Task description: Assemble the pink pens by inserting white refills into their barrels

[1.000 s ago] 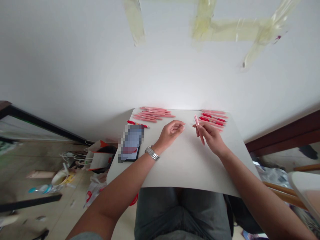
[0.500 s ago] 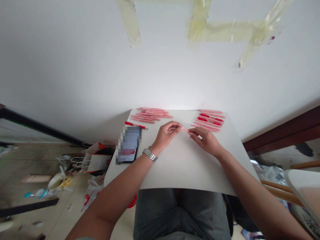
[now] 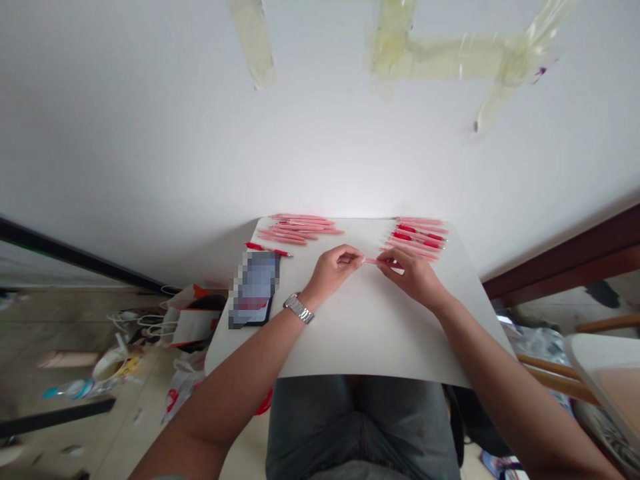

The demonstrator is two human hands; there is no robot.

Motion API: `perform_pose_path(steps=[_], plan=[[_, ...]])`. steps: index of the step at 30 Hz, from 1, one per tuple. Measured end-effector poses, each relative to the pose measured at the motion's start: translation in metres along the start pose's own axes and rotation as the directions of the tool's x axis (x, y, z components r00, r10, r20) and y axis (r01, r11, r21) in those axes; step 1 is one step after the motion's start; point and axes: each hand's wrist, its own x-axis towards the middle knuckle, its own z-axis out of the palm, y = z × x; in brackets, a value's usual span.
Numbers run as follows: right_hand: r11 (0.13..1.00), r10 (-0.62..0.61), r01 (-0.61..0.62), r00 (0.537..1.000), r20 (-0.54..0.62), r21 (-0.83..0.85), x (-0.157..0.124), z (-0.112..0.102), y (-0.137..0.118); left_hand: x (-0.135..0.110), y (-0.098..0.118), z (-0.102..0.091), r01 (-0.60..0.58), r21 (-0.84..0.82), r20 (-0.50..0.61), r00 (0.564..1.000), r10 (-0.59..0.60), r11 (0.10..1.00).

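Between my two hands, over the middle of the white table (image 3: 345, 333), is a slim pink pen (image 3: 371, 261). My left hand (image 3: 336, 268), with a metal watch (image 3: 299, 308) on its wrist, pinches one end of it. The fingertips of my right hand (image 3: 411, 272) close on the other end. Beyond my left hand lies a loose pile of pink pens (image 3: 300, 227), with one red pen (image 3: 269, 249) below it. Past my right hand, several pink pens (image 3: 423, 221) and red pens (image 3: 420, 238) lie side by side.
A phone (image 3: 255, 290) with a blurred screen rests at the table's left edge. Behind the table rises a white wall (image 3: 320, 147) with yellowed tape. Bags (image 3: 193, 317) and a plastic bottle (image 3: 75, 389) are on the floor at left. A white chair (image 3: 600, 360) stands at right.
The pen between my hands has turned from slanting to nearly level. My right fingers have shifted slightly along it. The whole view has moved a little.
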Motion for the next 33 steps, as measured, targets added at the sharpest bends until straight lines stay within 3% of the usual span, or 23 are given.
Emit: perform_pose_path(steps=[8, 14, 33], plan=[[0.99, 0.016, -0.018, 1.0, -0.018, -0.14, 0.0, -0.005, 0.013, 0.002, -0.006, -0.007, -0.046, 0.171, -0.028, 0.998, 0.052, 0.984], [0.954, 0.112, -0.12, 0.993, -0.045, -0.274, -0.002, -0.008, 0.024, 0.002, -0.008, -0.008, -0.058, 0.182, -0.03, 0.997, 0.064, 0.982], [0.919, 0.2, -0.216, 0.976, -0.083, -0.33, -0.003, -0.009, 0.032, 0.001, -0.007, -0.009, -0.043, 0.199, -0.002, 0.999, 0.044, 0.979]])
